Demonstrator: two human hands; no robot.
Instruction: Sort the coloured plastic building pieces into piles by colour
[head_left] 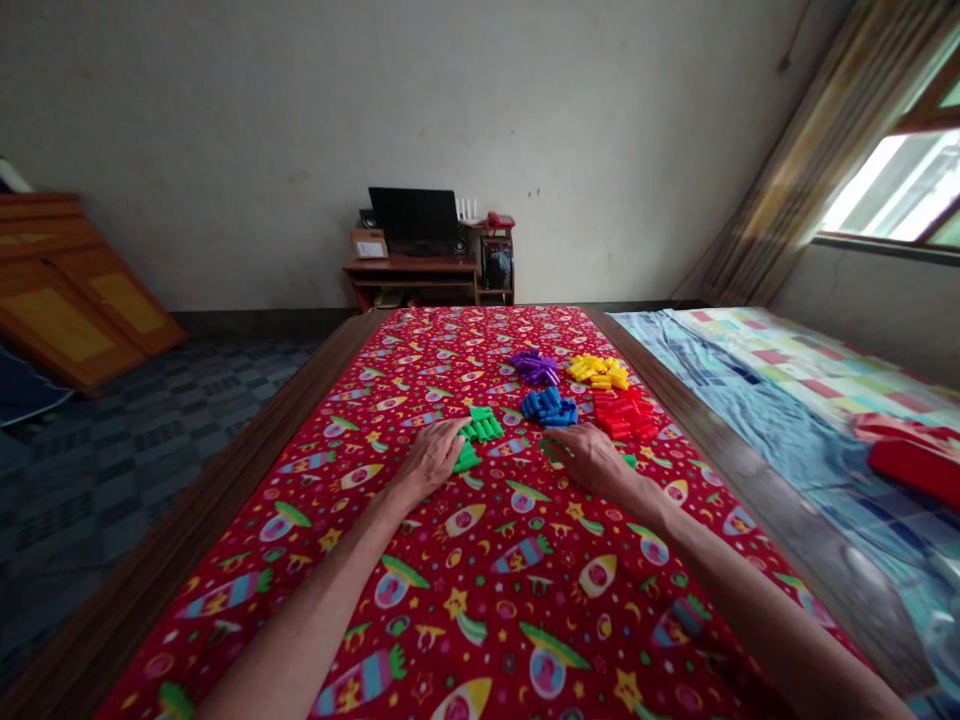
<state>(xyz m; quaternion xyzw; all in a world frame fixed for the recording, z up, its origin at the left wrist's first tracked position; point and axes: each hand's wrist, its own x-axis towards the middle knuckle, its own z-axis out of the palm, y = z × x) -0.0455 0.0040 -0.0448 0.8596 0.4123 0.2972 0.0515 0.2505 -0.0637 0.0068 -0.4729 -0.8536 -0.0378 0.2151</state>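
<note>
My left hand (435,457) rests on the red patterned cloth with its fingers stretched along the near left side of a small group of green plastic tubes (484,424). The fingertips touch or nearly touch the tubes and partly cover them. My right hand (587,455) lies low over the cloth, just in front of a pile of blue tubes (550,408), with its fingers reaching leftward. A bit of green shows by its fingertips; whether it is a tube or the cloth's print, I cannot tell. Red tubes (624,413) lie just beyond the right wrist.
Behind the blue pile are purple tubes (534,366) and yellow tubes (598,371). The cloth (450,590) covers a long dark wooden table (247,475). To the right is a bed (750,400). A monitor (414,218) stands on a desk by the far wall.
</note>
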